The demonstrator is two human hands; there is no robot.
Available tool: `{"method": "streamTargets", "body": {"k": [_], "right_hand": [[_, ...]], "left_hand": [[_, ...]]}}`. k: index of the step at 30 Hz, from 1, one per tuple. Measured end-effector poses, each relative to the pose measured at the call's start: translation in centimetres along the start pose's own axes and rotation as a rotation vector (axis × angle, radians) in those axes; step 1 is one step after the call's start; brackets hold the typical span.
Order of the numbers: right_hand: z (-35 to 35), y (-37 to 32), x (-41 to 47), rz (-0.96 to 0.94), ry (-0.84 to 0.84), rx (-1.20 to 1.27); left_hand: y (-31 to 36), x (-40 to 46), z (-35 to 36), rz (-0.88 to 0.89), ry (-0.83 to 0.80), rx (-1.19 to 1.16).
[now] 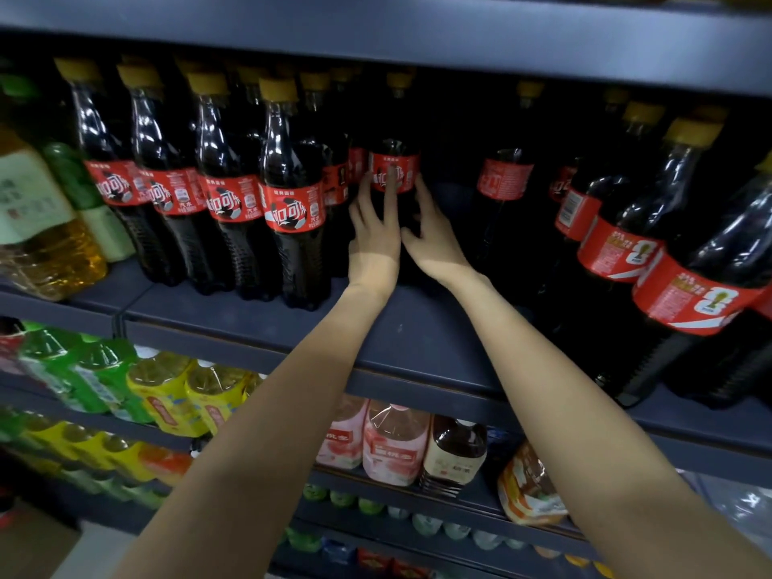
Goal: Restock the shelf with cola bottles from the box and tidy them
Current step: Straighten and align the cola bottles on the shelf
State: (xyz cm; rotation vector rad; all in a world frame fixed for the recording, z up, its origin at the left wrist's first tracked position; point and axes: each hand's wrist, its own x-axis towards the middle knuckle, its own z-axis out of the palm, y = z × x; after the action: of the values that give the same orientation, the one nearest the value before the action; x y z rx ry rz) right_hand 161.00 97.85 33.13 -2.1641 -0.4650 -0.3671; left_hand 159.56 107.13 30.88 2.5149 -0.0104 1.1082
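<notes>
Both my arms reach deep into the dark shelf [417, 328]. A cola bottle [394, 160] with a red label and yellow cap stands upright far back in the middle gap. My left hand [374, 240] touches its left side and front with straight fingers. My right hand [434, 240] lies against its right side, fingers extended along the label. A row of cola bottles [292, 194] stands at the front left. Larger cola bottles [685, 261] stand at the right. The box is not in view.
Another cola bottle [505, 177] stands far back, right of my hands. Yellow and green drink bottles [46, 227] fill the far left of the shelf. The shelf above [417, 39] hangs low over the caps. Lower shelves hold green, yellow and pink drinks [392, 445].
</notes>
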Motion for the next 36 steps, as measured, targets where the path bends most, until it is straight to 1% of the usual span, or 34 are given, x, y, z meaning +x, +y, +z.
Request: {"method": "streamTargets", "body": {"k": [1, 4, 8, 11, 15, 20, 24, 26, 28, 30, 32, 33, 34, 36], "right_hand": [[0.0, 0.0, 0.2, -0.006, 0.026, -0.01], [0.0, -0.3, 0.9, -0.001, 0.15, -0.036], [0.6, -0.9, 1.2, 0.006, 0.21, -0.07], [1.3, -1.0, 1.0, -0.003, 0.261, -0.114], [2.2, -1.4, 1.0, 0.022, 0.308, -0.163], [1.8, -1.6, 0.8, 0.045, 0.296, -0.143], [0.7, -1.2, -0.5, 0.07, 0.171, -0.141], [-0.2, -0.8, -2.0, 0.045, 0.176, -0.138], [-1.2, -0.4, -3.9, -0.014, 0.298, -0.182], [-2.2, 0.0, -5.6, -0.035, 0.473, -0.238], [-3.1, 0.4, -6.5, -0.021, 0.616, -0.263], [-3.4, 0.6, -6.7, -0.003, 0.655, -0.267], [-3.6, 0.8, -6.7, 0.024, 0.673, -0.268], [-3.8, 1.2, -6.3, 0.115, 0.649, -0.292]], "left_hand": [[0.1, 0.3, -0.1, -0.003, 0.005, 0.015], [0.1, 0.9, -0.3, -0.011, -0.073, -0.019], [0.0, 0.0, -0.4, -0.051, -0.054, -0.105], [-0.4, -1.8, -0.3, -0.037, -0.134, -0.144], [-0.8, -2.0, -1.2, -0.09, -0.213, -0.193], [-0.5, -1.9, -2.3, -0.122, -0.321, -0.221], [-0.5, -2.3, -2.5, -0.115, -0.375, -0.272], [-0.6, -2.0, -2.8, -0.127, -0.391, -0.316], [-0.7, -2.1, -3.2, -0.15, -0.386, -0.335], [-0.1, -2.3, -3.6, -0.134, -0.27, -0.407], [1.3, -2.2, -3.8, -0.034, -0.136, -0.549], [2.2, -1.9, -3.7, 0.029, -0.109, -0.625], [3.2, -1.5, -3.2, 0.069, -0.126, -0.706], [5.2, -0.1, -1.9, 0.04, -0.242, -0.858]]}}
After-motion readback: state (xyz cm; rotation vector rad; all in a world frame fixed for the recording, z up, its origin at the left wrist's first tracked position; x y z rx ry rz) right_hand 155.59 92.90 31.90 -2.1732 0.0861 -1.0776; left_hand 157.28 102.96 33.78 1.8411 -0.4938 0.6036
